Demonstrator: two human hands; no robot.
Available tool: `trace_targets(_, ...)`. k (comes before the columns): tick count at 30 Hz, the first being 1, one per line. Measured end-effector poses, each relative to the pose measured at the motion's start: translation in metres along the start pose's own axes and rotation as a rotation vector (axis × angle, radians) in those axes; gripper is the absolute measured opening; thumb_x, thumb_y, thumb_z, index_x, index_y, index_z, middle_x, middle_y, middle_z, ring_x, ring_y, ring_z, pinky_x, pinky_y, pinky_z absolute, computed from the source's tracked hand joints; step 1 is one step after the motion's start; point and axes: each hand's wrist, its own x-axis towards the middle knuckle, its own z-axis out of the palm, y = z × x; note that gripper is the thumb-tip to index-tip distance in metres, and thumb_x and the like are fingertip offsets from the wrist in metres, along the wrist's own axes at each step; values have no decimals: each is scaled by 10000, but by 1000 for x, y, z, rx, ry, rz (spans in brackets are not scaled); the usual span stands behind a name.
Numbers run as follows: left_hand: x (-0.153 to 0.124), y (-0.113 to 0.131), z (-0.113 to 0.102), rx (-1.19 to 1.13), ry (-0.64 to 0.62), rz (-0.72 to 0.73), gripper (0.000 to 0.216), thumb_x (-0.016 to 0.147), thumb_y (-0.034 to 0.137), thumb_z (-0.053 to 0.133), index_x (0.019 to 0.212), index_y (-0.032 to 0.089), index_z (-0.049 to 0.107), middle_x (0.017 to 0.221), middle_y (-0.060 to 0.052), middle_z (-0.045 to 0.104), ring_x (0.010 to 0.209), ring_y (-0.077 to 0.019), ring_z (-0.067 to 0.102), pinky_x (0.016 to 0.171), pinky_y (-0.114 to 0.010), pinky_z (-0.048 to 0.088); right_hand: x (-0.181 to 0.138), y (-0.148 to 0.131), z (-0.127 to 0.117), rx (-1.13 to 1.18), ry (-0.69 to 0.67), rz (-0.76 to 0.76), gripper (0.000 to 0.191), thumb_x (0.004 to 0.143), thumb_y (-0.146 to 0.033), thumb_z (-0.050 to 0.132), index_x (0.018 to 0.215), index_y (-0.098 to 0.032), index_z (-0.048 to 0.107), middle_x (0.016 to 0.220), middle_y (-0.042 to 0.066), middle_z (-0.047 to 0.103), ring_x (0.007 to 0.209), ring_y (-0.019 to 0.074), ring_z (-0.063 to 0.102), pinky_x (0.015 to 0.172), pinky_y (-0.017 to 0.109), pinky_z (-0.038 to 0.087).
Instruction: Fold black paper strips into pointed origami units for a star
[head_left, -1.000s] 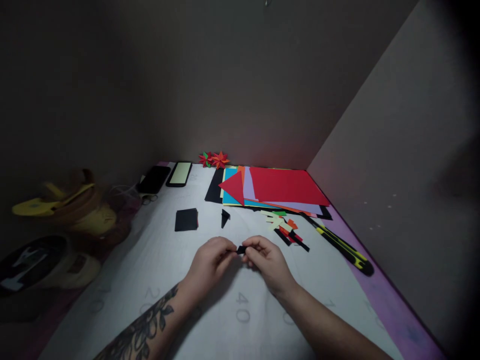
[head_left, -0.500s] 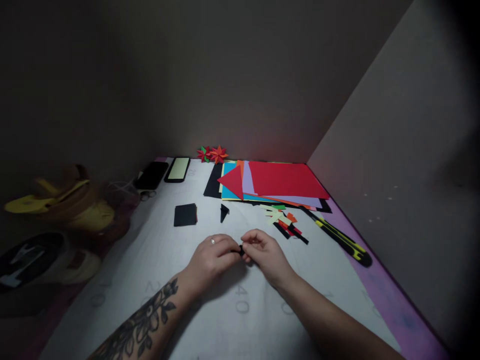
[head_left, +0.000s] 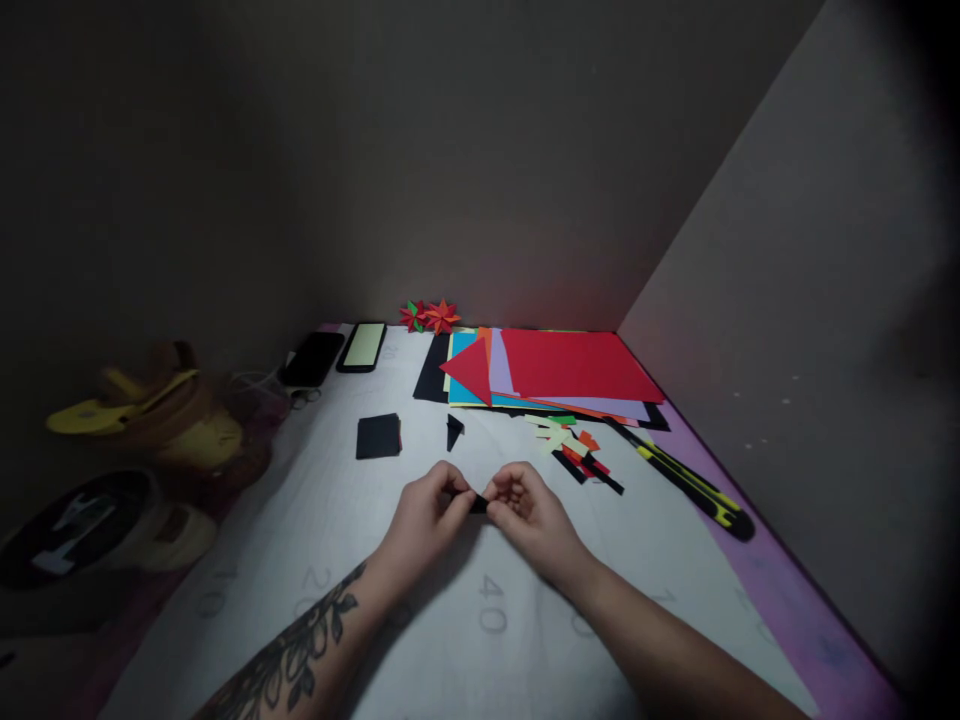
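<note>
Between my two hands is a small folded piece of black paper point(head_left: 478, 505), mostly covered by fingertips. My left hand point(head_left: 431, 510) is closed, pinching its left end between thumb and forefinger. On the other end my right hand point(head_left: 532, 515) pinches with thumb and forefinger, its other fingers curled. Just beyond the hands lies a folded black paper piece point(head_left: 454, 431) with a pointed shape. A stack of square papers point(head_left: 378, 436), black on top, sits to its left.
Coloured paper sheets point(head_left: 585, 365) lie at the back, with a red triangle point(head_left: 472, 371) on top. Paper strips point(head_left: 574, 445) and a black-yellow utility knife point(head_left: 697, 487) are at right. Two paper stars point(head_left: 441, 316) and two phones point(head_left: 362, 346) stand along the back; caps point(head_left: 142, 415) at left.
My left hand has turned and its fingers have curled up, with the thumb now at the paper's near side. Both hands stay together on the black paper. The view has shifted slightly.
</note>
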Motion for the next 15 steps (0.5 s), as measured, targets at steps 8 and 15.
trace_targets(8,-1,2,5,-159,-61,-24,117,772,191,577,840,203,482,782,14,618,724,-138,575,666,-242,418,-1,0,4,-114,40,30,148,765,-182,551,881,-234,476,652,-56,554,600,132,547,580,244,421)
trace_targets(15,2,-1,5,-309,-26,-106,302,742,212,634,884,234,368,724,35,671,650,-124,592,620,-229,412,1,-8,6,-61,52,2,159,752,-196,570,847,-235,450,645,-63,537,592,125,531,580,234,407)
